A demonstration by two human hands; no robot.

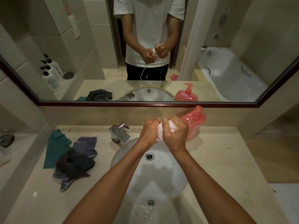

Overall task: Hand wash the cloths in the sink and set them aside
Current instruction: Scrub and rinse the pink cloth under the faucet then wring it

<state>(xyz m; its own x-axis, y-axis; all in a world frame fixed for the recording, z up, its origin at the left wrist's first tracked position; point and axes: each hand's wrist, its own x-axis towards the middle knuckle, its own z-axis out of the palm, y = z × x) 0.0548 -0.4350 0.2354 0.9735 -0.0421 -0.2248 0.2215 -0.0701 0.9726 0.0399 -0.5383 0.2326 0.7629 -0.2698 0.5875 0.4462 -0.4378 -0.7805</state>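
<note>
While both fists, left hand (149,132) and right hand (175,135), clench twisted white cloth (161,135) over sink (181,183): risks splashing counter (226,159)

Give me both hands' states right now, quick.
Left hand: closed on one end of the white cloth, wringing it over the sink.
Right hand: closed on the cloth's other end.

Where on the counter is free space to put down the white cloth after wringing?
Free: counter right of the sink, in front of the pink soap bottle. Crowded: left side, with the green cloth and dark clothes pile beside the faucet.
</note>
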